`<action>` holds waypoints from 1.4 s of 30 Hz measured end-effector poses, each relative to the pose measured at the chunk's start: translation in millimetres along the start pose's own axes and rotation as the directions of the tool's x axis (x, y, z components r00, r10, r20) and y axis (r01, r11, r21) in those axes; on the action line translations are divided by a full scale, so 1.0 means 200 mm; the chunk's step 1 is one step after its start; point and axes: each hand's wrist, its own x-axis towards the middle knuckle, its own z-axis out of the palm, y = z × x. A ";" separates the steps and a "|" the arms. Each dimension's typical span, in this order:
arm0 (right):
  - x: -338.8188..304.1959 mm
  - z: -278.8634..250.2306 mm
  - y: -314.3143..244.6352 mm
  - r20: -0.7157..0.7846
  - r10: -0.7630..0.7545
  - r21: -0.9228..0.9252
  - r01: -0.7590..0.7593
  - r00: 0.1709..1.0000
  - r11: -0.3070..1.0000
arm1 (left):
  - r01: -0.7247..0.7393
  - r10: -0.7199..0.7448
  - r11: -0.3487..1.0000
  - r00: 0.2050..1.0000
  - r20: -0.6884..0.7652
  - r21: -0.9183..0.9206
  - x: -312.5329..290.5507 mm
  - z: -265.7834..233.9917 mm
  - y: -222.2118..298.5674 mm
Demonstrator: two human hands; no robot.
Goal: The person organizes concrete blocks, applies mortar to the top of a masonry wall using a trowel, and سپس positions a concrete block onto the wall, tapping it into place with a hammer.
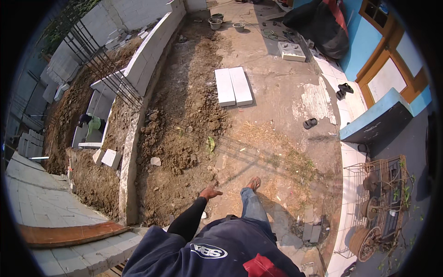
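My left hand (211, 193) hangs in front of me at the end of a black sleeve, over the border of the dug soil (184, 134) and the concrete ground (277, 92). Its fingers stretch out to the right and hold nothing that I can see. My right hand is out of the picture. Beyond my bare foot (254, 183), two white blocks (234, 86) lie flat side by side on the concrete. A yellow-green leaf (211, 144) rests on the soil between my left hand and the blocks.
A low block wall (143, 46) and upright rebar (99, 62) border the soil on the left. Past it, a person (94, 123) in green is down in a trench. Buckets (215, 23) stand far ahead. On the right are sandals (310, 123) and a wire plant rack (369, 198).
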 end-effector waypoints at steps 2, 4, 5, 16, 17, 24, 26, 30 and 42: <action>0.32 -0.28 -0.26 -0.025 -0.229 -0.134 0.224 0.973 0.965 | 0.085 -0.113 0.970 0.987 0.113 0.229 0.10 -0.07 -0.16; 0.66 -0.51 -0.85 -0.038 0.438 0.506 -0.361 0.898 0.784 | 0.179 -0.226 0.923 0.969 0.102 0.342 0.05 -0.17 -0.33; 0.89 -0.99 -0.66 -0.365 0.136 0.175 -0.076 0.921 0.982 | 0.086 -0.113 0.982 0.981 0.157 0.169 0.26 -0.07 -0.01; 2.46 -2.27 -2.82 -0.431 -0.140 0.225 0.256 0.891 0.940 | -0.609 0.593 0.793 0.781 0.194 0.027 0.88 -0.70 0.61; 2.52 -2.28 -2.87 -0.436 -0.215 0.195 0.325 0.874 0.926 | -0.327 0.372 0.907 0.917 0.142 -0.264 1.03 -0.72 0.80; 2.50 -1.98 -2.40 -0.033 0.201 0.387 -0.172 0.979 0.906 | 0.264 -0.076 0.787 0.938 0.337 -0.557 1.72 -1.45 1.77; 2.43 -1.85 -2.41 0.053 0.448 0.415 -0.428 0.892 0.803 | 0.156 0.090 0.605 0.961 0.261 -0.781 1.84 -1.71 1.95; 2.62 -1.89 -2.63 0.107 0.588 0.443 -0.568 0.802 0.694 | 0.013 0.141 0.556 0.984 0.110 -0.831 2.25 -2.12 2.46; 4.89 -3.19 -4.23 -0.193 0.347 0.242 -0.299 0.918 0.923 | 0.394 -0.395 0.793 0.913 0.100 -0.465 3.16 -2.69 2.70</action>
